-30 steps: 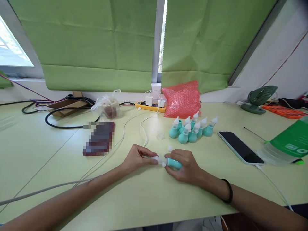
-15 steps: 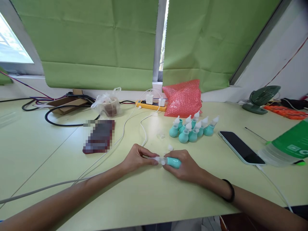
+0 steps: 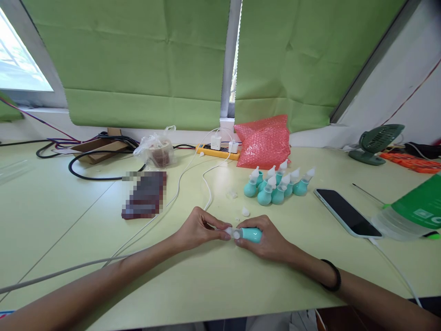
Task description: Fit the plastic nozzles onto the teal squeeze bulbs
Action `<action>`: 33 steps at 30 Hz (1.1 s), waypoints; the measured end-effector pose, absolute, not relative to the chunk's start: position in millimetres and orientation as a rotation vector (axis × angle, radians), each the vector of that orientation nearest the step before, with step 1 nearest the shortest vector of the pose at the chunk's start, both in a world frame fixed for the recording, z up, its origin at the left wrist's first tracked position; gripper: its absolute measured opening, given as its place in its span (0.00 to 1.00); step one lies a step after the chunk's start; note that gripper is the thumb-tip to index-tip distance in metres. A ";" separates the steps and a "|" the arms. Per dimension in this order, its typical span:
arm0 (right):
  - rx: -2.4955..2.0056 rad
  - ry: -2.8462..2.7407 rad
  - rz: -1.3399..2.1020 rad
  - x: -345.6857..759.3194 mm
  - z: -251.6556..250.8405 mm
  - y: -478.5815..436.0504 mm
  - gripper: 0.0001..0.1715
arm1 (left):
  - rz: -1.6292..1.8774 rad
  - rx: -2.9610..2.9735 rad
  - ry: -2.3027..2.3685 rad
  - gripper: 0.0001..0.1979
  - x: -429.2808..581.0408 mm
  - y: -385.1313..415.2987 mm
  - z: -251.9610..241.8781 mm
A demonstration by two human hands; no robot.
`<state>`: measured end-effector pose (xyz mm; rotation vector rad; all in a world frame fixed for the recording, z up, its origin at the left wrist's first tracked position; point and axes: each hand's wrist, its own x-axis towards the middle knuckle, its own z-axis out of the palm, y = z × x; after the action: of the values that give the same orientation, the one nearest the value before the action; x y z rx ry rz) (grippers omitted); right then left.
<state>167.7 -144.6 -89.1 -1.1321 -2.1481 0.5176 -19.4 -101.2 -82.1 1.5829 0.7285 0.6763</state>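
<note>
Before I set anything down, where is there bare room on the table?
Bare tabletop runs from its near edge up to the left hand and right hand. Another patch lies at left, between the black cable and thick white cable. It is crowded beyond the right hand, where teal squeeze bulbs cluster before the red bubble-wrap pouch.

Thin blk band (image 3: 339, 276) rnd R wrist (image 3: 312, 267), both forearms (image 3: 138, 269) bare

Got a dark green fan (image 3: 375, 140) back right, phone (image 3: 347, 212) lying screen-up closer in. Yellow power strip (image 3: 223, 153)'s sitting below some green blinds (image 3: 148, 59).
</note>
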 end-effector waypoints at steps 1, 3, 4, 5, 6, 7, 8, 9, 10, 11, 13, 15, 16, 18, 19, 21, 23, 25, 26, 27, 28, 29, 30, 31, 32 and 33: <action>-1.129 -2.145 0.521 167.5 -88.9 -144.7 0.06 | 0.672 1.584 0.722 0.09 -19.5 -101.3 -82.0; -1.131 -2.138 0.535 167.2 -88.7 -145.0 0.06 | 0.668 1.587 0.704 0.09 -19.9 -101.4 -82.1; -1.136 -2.137 0.546 167.1 -88.6 -145.1 0.06 | 0.667 1.589 0.696 0.09 -20.1 -101.4 -82.2; -1.141 -2.134 0.558 167.0 -88.5 -145.2 0.06 | 0.666 1.591 0.689 0.09 -20.2 -101.4 -82.4; -1.147 -2.131 0.570 167.0 -88.5 -145.3 0.06 | 0.665 1.596 0.683 0.09 -20.3 -101.4 -82.4; -1.151 -2.129 0.580 167.0 -88.6 -145.3 0.06 | 0.664 1.603 0.680 0.09 -20.4 -101.3 -82.5; -1.153 -2.127 0.588 167.0 -88.8 -145.2 0.06 | 0.662 1.609 0.680 0.09 -20.5 -101.3 -82.5; -1.154 -2.124 0.595 167.0 -89.0 -145.1 0.06 | 0.660 1.616 0.682 0.09 -20.6 -101.2 -82.5; -1.154 -2.119 0.597 166.9 -89.4 -144.9 0.06 | 0.658 1.622 0.683 0.09 -20.8 -101.1 -82.6; -1.152 -2.114 0.598 166.9 -89.8 -144.8 0.06 | 0.654 1.628 0.683 0.10 -20.9 -101.0 -82.7; -1.150 -2.099 0.595 166.6 -90.9 -144.4 0.06 | 0.652 1.640 0.680 0.10 -21.2 -101.0 -83.1; -1.146 -2.077 0.592 166.4 -92.1 -144.0 0.06 | 0.655 1.658 0.685 0.10 -21.1 -101.4 -83.7; -1.144 -2.063 0.595 166.3 -92.6 -143.7 0.05 | 0.661 1.664 0.695 0.10 -20.7 -101.9 -83.9; -1.146 -2.035 0.615 166.2 -92.7 -142.9 0.05 | 0.683 1.672 0.724 0.10 -19.3 -103.5 -84.0; -1.149 -2.021 0.632 166.3 -92.2 -142.4 0.06 | 0.700 1.679 0.739 0.10 -18.3 -104.7 -84.0; -1.145 -1.999 0.672 166.7 -89.7 -141.0 0.08 | 0.760 1.716 0.758 0.10 -16.6 -107.2 -83.9; -1.109 -1.993 0.701 167.8 -86.1 -139.2 0.09 | 0.852 1.764 0.772 0.14 -16.0 -109.5 -84.1; -1.076 -1.967 0.642 170.2 -82.7 -136.1 0.10 | 0.941 1.805 0.792 0.21 -16.6 -110.7 -84.9; -1.070 -1.935 0.574 172.1 -81.5 -133.9 0.09 | 0.964 1.830 0.804 0.22 -17.2 -110.7 -85.6; -1.069 -1.884 0.484 174.6 -80.8 -131.3 0.09 | 0.965 1.868 0.818 0.23 -17.8 -110.6 -86.4; -1.072 -1.821 0.392 177.5 -80.6 -128.2 0.09 | 0.950 1.921 0.833 0.22 -18.1 -110.2 -87.5; -1.075 -1.753 0.308 180.7 -80.8 -124.9 0.09 | 0.929 1.993 0.848 0.20 -18.2 -109.9 -88.8; -1.079 -1.693 0.248 183.9 -81.3 -121.5 0.08 | 0.901 2.082 0.856 0.18 -17.9 -109.6 -90.1; -1.089 -1.640 0.212 187.0 -82.1 -118.3 0.08 | 0.871 2.186 0.854 0.17 -17.3 -109.6 -91.5; -1.105 -1.594 0.197 189.7 -83.1 -115.5 0.08 | 0.832 2.301 0.842 0.17 -16.6 -109.9 -92.7; -1.126 -1.556 0.194 191.8 -84.2 -113.2 0.08 | 0.780 2.418 0.816 0.17 -15.7 -110.5 -93.6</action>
<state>191.8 -113.2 -84.2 -1.1259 -1.5564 0.1941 -15.7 -110.5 -93.6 2.4177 0.8155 0.7804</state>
